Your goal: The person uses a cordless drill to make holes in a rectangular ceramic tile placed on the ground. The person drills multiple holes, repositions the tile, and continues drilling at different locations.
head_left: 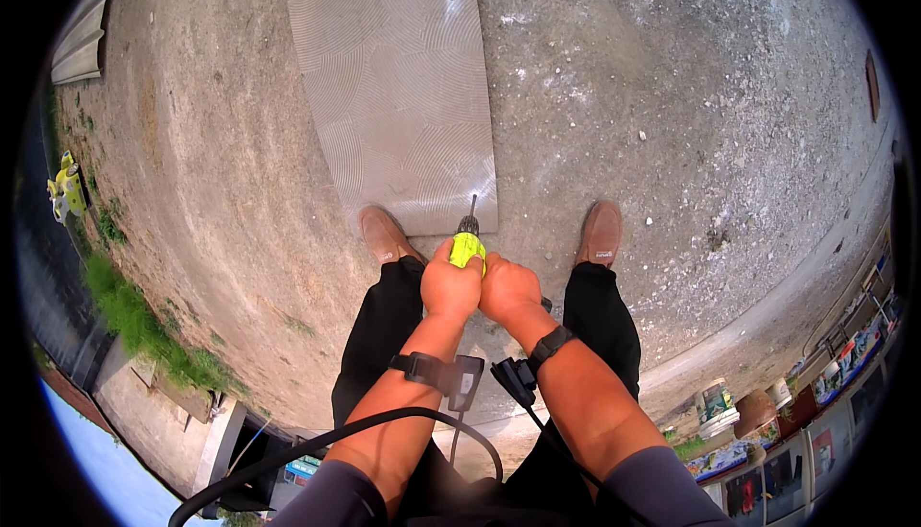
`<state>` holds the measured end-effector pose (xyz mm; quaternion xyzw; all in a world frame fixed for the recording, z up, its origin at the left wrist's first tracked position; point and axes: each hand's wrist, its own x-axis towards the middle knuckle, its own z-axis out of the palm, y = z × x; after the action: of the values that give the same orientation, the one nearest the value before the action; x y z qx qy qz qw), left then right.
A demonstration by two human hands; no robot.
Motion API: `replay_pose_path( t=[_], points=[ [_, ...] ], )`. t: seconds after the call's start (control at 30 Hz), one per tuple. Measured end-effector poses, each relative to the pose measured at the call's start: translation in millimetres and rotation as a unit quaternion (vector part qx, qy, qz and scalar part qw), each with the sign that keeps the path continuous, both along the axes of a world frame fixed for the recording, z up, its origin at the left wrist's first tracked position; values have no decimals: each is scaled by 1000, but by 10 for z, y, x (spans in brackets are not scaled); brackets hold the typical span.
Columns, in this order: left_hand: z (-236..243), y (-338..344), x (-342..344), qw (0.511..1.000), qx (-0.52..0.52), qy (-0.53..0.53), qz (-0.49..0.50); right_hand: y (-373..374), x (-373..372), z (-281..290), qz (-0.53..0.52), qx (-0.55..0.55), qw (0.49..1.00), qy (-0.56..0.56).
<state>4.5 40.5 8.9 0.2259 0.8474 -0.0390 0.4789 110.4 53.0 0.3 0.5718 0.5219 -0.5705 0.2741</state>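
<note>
My left hand point(451, 285) and my right hand point(510, 287) are closed together around a yellow-green and black cordless drill point(466, 250), held in front of my body. Its long thin bit point(474, 206) points forward, over the near right corner of a flat grey-brown board point(389, 86) with curved, combed surface marks. Whether the tip touches the board I cannot tell. My fingers hide much of the drill's body. My brown shoes stand apart, the left one point(382, 230) at the board's near left corner, the right one point(600, 230) on the gritty ground to its right.
Corrugated sheets point(79, 28), a yellow object point(65, 187) and weeds point(125, 316) line the left edge. Gritty concrete ground point(691, 163) surrounds the board. Buckets point(718, 407) and other items line a building front at the lower right. A black cable point(384, 420) crosses below my wrists.
</note>
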Motion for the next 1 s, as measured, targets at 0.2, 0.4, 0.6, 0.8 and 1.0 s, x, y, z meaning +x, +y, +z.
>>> replay_pose_path(
  t=[0.2,0.4,0.6,0.8,1.0],
  points=[
    [-1,20,-14,1000,-1,-10,10,1,-11,-7,-6,0,1000,-2],
    [6,36,3,1000,-2,0,12,1,-9,-21,1,-7,1000,-6],
    [-4,14,-3,1000,-4,3,1,12,-8,-10,6,-11,1000,-6],
    [-16,25,-13,1000,-5,-3,-1,15,-11,-14,-3,-8,1000,-5],
    [-17,-6,-8,1000,2,6,-8,4,-11,-16,5,-9,1000,-8]
  ],
)
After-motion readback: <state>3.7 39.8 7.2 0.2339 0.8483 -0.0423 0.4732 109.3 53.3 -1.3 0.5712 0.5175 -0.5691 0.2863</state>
